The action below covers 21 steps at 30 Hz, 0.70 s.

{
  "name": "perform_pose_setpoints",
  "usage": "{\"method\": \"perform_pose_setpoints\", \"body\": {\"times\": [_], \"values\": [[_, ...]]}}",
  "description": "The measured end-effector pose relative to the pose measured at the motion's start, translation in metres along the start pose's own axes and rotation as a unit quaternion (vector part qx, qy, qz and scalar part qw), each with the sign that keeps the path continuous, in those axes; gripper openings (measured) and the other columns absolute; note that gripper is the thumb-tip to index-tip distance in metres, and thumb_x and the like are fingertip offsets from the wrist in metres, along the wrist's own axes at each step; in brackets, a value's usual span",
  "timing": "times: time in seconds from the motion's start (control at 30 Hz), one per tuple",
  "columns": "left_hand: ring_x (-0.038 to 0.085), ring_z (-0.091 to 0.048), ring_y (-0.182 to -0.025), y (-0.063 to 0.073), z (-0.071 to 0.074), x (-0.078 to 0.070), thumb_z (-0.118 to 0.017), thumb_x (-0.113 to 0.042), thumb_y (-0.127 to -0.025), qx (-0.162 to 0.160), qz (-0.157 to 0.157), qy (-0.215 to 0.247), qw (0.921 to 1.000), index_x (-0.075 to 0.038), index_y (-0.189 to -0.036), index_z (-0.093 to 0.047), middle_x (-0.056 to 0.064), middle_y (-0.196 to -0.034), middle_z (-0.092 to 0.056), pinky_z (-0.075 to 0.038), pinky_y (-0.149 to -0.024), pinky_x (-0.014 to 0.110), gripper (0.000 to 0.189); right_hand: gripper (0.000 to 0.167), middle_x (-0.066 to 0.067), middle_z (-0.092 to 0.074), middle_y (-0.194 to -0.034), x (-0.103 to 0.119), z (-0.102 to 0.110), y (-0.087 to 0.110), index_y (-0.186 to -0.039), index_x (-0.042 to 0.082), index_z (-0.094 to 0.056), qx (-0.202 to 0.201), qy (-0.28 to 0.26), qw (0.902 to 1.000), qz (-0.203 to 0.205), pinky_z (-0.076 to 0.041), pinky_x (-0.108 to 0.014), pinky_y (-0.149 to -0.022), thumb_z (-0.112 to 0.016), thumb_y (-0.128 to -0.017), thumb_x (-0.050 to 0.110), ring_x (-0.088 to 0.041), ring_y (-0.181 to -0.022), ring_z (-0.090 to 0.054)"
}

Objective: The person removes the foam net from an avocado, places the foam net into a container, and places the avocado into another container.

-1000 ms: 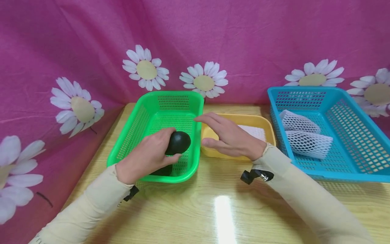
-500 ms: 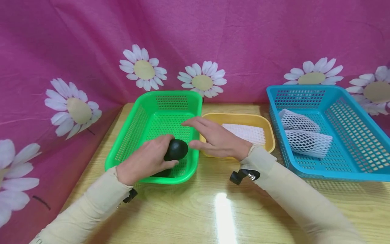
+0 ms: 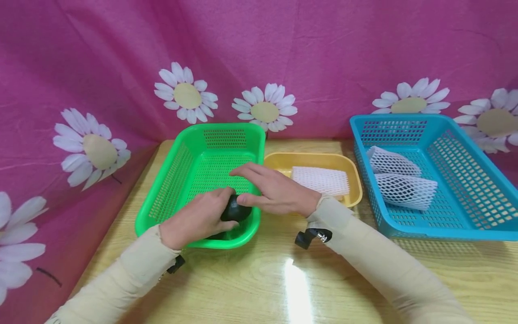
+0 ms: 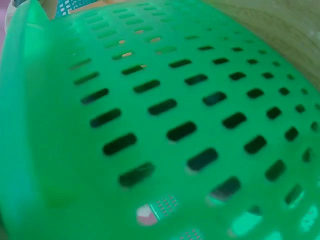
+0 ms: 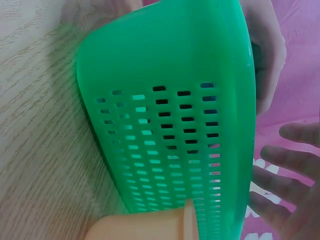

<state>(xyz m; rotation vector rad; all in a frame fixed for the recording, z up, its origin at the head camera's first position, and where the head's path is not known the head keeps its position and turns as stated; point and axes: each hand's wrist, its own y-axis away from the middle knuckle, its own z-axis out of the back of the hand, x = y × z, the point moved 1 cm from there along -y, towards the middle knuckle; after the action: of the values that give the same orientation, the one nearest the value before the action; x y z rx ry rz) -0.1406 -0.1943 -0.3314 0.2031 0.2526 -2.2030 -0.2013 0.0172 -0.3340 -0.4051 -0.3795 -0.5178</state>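
Note:
My left hand (image 3: 200,216) reaches into the green basket (image 3: 261,150) and grips a black, glossy, egg-shaped fruit (image 3: 234,211), like a dark avocado, low near the basket's front right corner. My right hand (image 3: 275,191) hovers over the basket's right side with its fingers extended; its thumb overlaps the fruit in the head view. Seen from the right wrist, the right fingers (image 5: 282,160) are spread beside the rim and the left hand (image 5: 265,50) lies across it. The basket's perforated wall (image 4: 165,105) fills the left wrist view and hides the left hand there.
A yellow tray (image 3: 311,155) holding white foam net sleeves (image 3: 320,181) stands against the green basket's right side. Right of it, a blue basket (image 3: 445,231) holds two filled-out foam nets (image 3: 406,191). Behind them hangs a magenta daisy-print cloth (image 3: 323,58).
The left hand has lowered the fruit into the front of the green basket. My right hand has moved left from above the yellow tray to over the basket, uncovering the foam sleeves.

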Motion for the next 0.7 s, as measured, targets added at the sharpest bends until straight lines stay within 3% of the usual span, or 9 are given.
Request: {"method": "perform_pose_setpoints", "body": {"times": [0.47, 0.7], "values": [[0.011, -0.050, -0.071, -0.005, -0.006, 0.001, -0.088, -0.025, -0.083, 0.025, -0.026, -0.016, 0.9992, -0.003, -0.106, -0.058, -0.002, -0.082, -0.056, -0.042, -0.062, 0.020, 0.044, 0.100, -0.001, -0.056, -0.145, 0.002, -0.005, -0.005, -0.150, 0.014, -0.048, 0.006, 0.013, 0.9998, 0.014, -0.047, -0.040, -0.115, -0.017, -0.090, 0.087, -0.019, -0.134, -0.055], [0.018, -0.065, -0.083, -0.004, -0.014, 0.000, -0.087, -0.024, -0.083, 0.044, -0.031, -0.048, 0.9974, -0.002, -0.112, -0.063, 0.005, -0.093, -0.067, -0.058, -0.073, 0.033, 0.043, 0.100, -0.001, -0.056, -0.145, 0.002, -0.008, -0.005, -0.150, 0.014, -0.048, 0.010, 0.018, 0.9997, 0.015, -0.048, -0.040, -0.115, -0.014, -0.090, 0.087, -0.019, -0.134, -0.056]]}}
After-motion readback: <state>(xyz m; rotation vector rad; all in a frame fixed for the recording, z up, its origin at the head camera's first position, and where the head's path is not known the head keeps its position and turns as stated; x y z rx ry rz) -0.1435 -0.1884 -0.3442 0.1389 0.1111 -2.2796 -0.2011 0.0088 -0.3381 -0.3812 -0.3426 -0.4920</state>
